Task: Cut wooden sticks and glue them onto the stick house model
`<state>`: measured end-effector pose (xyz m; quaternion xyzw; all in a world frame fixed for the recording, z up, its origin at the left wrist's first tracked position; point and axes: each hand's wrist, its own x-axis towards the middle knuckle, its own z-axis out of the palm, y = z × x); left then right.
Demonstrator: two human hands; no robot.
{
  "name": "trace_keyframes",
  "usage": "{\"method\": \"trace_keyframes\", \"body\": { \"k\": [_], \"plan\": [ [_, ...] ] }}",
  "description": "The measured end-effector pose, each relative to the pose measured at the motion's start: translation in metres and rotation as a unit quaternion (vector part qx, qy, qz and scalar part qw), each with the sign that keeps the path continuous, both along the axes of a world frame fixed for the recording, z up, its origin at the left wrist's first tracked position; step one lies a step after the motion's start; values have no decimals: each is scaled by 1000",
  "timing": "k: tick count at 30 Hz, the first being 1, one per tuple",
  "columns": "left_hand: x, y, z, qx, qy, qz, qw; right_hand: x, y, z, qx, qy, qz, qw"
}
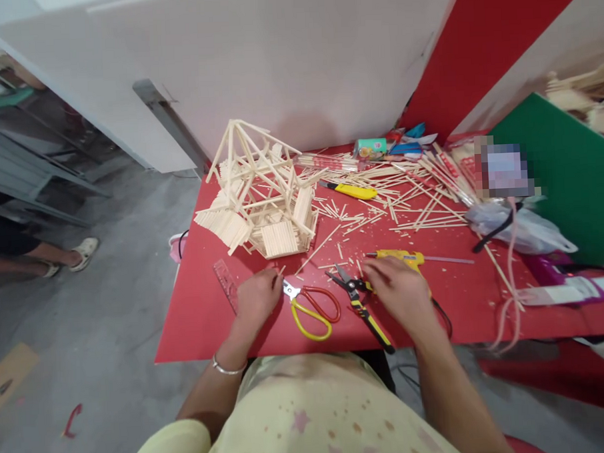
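Note:
My left hand [258, 296] is closed, fingertips pinched at a short wooden stick [282, 271], beside the blades of red-and-yellow-handled scissors [313, 309]. My right hand [399, 286] has its fingers drawn together; whatever is in them is hidden. It hovers by black-and-yellow cutters [358, 297] and partly covers a yellow glue gun [403, 255] with a glue stick in its back. Beyond my left hand stands a model [260, 195] built of thin wooden sticks, with a peaked open frame on top and slatted panels around its base.
Loose sticks [421, 194] and cut bits cover the back of the red table [190, 318], with a yellow utility knife [355, 191] among them. A clear ruler [225, 283] lies left. Plastic bags [522, 227] and a green board [570, 175] are right. Another person's foot [84, 253] shows left.

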<state>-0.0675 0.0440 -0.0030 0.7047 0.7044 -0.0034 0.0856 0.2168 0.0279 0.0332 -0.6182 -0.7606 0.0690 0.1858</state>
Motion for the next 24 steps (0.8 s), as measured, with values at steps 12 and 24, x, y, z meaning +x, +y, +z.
{"method": "trace_keyframes", "body": {
  "k": [12, 24],
  "plan": [
    [-28, -23, -8, -43, 14, 105, 993, -82, 90, -34, -105, -183, 260, 942],
    [-36, -21, -8, -23, -34, 93, 995, -35, 172, -27, -164, -199, 6, 966]
  ]
}}
